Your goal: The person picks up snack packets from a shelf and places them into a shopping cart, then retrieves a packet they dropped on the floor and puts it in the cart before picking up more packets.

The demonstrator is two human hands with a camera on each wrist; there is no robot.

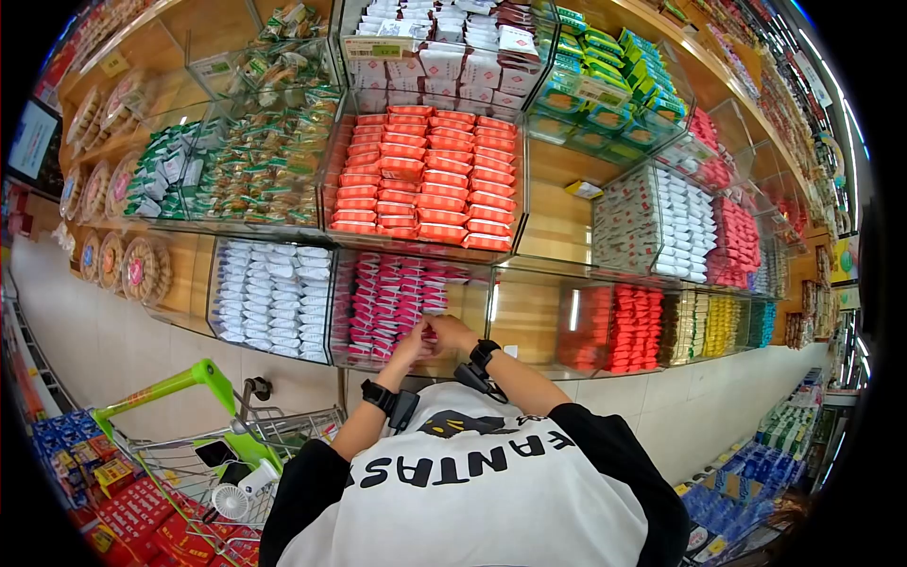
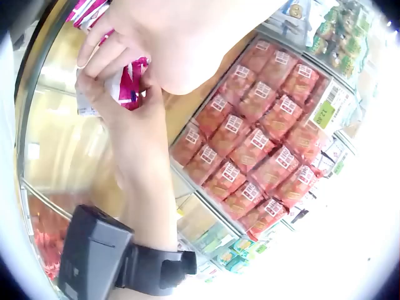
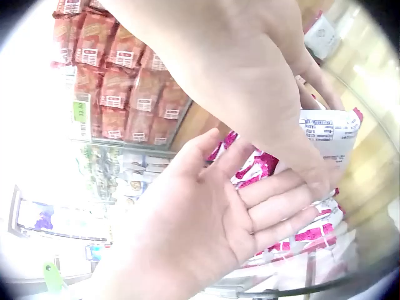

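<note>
In the head view my hands meet over a clear bin of pink and white wrapped packets [image 1: 389,298]. My right hand [image 1: 455,334] grips one pink and white packet [image 3: 331,128], its printed white label showing in the right wrist view. Beside it my left hand [image 1: 412,346] is palm up, with fingers [image 3: 281,212] extended under the right hand. In the left wrist view the right hand's thumb and fingers surround the packet [image 2: 129,87], which is partly hidden. More of the same packets lie beneath both hands.
Behind is a bin of red packets [image 1: 425,180]. White packets [image 1: 274,298] fill the bin to the left; red ones [image 1: 635,326] stand further right. A shopping cart [image 1: 203,444] with a small white fan [image 1: 231,501] is at lower left. Clear panels divide the bins.
</note>
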